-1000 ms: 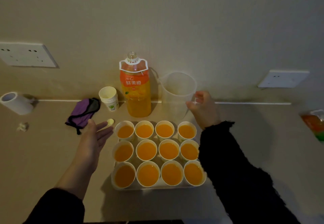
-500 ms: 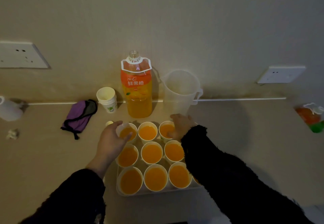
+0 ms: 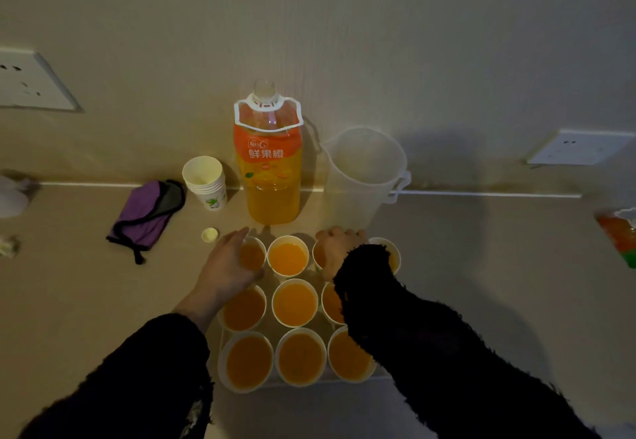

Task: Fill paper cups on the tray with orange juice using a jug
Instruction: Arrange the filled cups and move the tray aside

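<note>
Where right sleeve [image 3: 430, 335] crosses tray [image 3: 220, 333]: right-edge cups [image 3: 394, 256] mostly hidden.
Left hand [image 3: 229, 268]: fingers curved over far-left corner cup [image 3: 253, 256]; grip unclear.
Right hand [image 3: 339, 249]: fingers curled downward, tips hidden.

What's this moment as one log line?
cups: visible ones filled | left hand: grips far-left cup | right hand: curled over third far-row cup, grip unclear | jug: empty

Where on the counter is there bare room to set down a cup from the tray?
The widest bare counter lies right of the tray, between jug and the packet at the right edge. A smaller patch lies left of the tray, in front of the purple pouch. Crowded behind the tray: cap, cup stack, bottle, jug.
</note>
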Tool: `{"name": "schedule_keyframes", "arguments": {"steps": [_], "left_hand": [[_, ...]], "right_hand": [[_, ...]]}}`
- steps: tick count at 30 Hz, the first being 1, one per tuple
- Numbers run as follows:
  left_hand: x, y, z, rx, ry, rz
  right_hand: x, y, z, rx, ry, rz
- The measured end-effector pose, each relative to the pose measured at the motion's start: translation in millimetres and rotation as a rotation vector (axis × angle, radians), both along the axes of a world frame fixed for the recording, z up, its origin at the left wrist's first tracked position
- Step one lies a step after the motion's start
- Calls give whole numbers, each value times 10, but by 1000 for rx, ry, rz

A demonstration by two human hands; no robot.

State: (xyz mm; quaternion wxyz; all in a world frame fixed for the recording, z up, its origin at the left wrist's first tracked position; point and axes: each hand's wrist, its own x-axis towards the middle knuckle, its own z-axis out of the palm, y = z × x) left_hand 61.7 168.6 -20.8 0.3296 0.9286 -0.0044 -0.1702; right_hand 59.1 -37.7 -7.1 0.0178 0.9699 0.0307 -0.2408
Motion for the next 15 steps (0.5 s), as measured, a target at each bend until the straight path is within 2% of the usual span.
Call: {"name": "schedule_keyframes", "arguments": {"steps": [9, 15], "left_hand": [[14, 3, -77, 87, -48, -51], [31, -166, 21, 332, -168, -309]], "right_hand": [[-30, -44, -33, 32, -16, -62], [-55, -90, 6, 77, -9, -37]]}}
